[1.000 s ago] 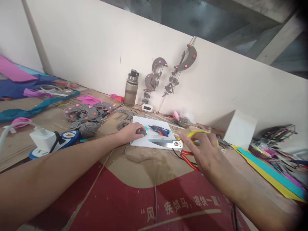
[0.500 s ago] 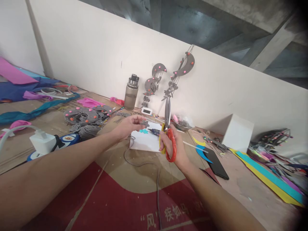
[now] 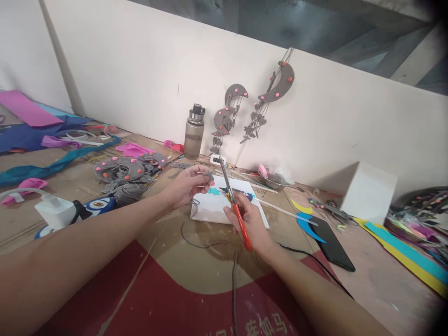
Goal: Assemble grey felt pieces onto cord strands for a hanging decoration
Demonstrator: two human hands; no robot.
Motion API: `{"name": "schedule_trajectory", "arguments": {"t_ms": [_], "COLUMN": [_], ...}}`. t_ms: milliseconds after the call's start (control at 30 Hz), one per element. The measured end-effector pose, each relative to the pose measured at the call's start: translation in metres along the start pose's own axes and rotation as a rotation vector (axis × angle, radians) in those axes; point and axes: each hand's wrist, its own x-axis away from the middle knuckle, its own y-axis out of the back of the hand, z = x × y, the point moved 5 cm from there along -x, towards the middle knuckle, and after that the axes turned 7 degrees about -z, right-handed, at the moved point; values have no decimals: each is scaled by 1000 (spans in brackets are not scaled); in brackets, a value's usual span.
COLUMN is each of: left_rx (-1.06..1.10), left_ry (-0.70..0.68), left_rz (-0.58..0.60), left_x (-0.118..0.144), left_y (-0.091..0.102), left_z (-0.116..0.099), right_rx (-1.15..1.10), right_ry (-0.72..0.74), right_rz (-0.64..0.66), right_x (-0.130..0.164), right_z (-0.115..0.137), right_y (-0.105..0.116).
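My left hand (image 3: 185, 186) pinches a small grey felt piece (image 3: 209, 175) with a grey string (image 3: 196, 233) hanging from it, held above a white board (image 3: 210, 210). My right hand (image 3: 245, 220) grips red-and-yellow scissors (image 3: 231, 196), blades shut and tilted up-left, their tips close to the felt piece. A teal cut-out (image 3: 213, 191) lies on the board, and a blue glue gun (image 3: 241, 193) sits partly hidden behind the scissors.
Grey felt moons with pink dots (image 3: 128, 170) pile up at left beside a white charger (image 3: 52, 210). A water bottle (image 3: 194, 130) and hanging moon mobiles (image 3: 276, 86) stand by the wall. A black phone (image 3: 331, 245), white box (image 3: 369, 191) and coloured paper strips (image 3: 406, 252) lie right.
My right hand took the scissors off the board, raised them upright, then tilted the blades left towards the felt piece. My left hand lifted the felt piece off the board.
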Motion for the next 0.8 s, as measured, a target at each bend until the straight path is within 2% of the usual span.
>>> {"name": "schedule_trajectory", "arguments": {"t_ms": [133, 300, 600, 800], "left_rx": [-12, -9, -27, -67], "left_ry": [-80, -145, -118, -106], "left_rz": [34, 31, 36, -46], "left_x": [1, 0, 2, 1], "left_y": [-3, -1, -5, -5], "left_z": [-2, -4, -3, 4], "right_rx": [-56, -83, -31, -36], "right_ry": [-12, -22, 38, 140], "right_rz": [-79, -107, -138, -158], "right_x": [1, 5, 10, 16], "right_z": [-2, -4, 0, -1], "right_y": [0, -1, -1, -6]}}
